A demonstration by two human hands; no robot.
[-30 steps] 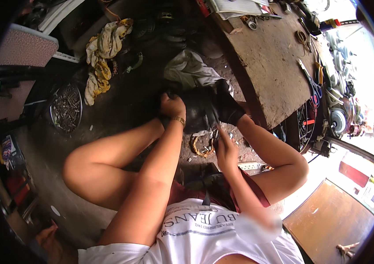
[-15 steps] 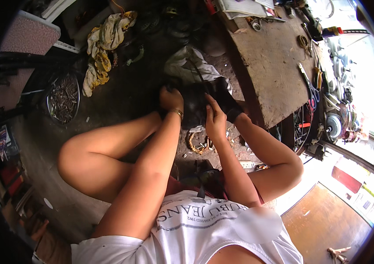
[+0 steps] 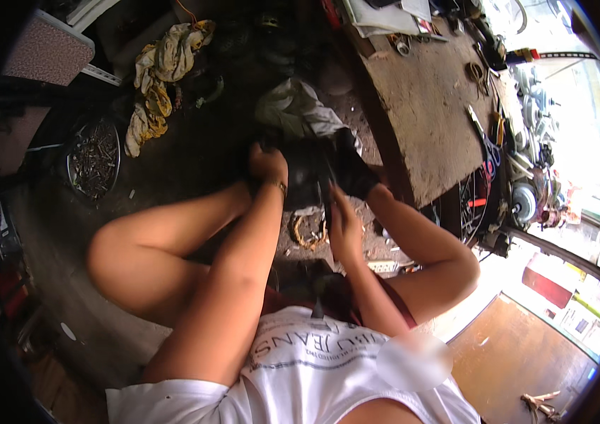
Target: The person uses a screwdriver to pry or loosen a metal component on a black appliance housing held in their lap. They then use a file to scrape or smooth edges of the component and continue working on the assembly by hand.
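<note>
A dark, smooth, slightly shiny black piece (image 3: pixel 303 169), perhaps rubber, lies between my dark-covered feet; its exact kind cannot be made out. My left hand (image 3: pixel 269 164), with a band on its wrist, is closed at the piece's left edge, its fingertips lost in shadow. To the right, my right hand (image 3: pixel 346 226) has its fingers pressed together along a thin dark tool (image 3: pixel 327 205), blurred and partly hidden by the hand. The tool points away from me, beside the black piece. Beyond my feet a pale grey cloth (image 3: pixel 296 107) lies crumpled.
A worn wooden bench (image 3: pixel 423 116) rises at the right, bearing scissors (image 3: pixel 485 138) and papers. A bowl of small metal parts (image 3: pixel 93 159) stands at the left, near a yellow-stained rag (image 3: pixel 151 106). A ring-shaped coil (image 3: pixel 308 232) and a power strip (image 3: pixel 382 266) lie on the floor.
My right hand has drawn back toward me along the right side of the black piece. My left hand keeps its place on it. The whole view has shifted slightly.
</note>
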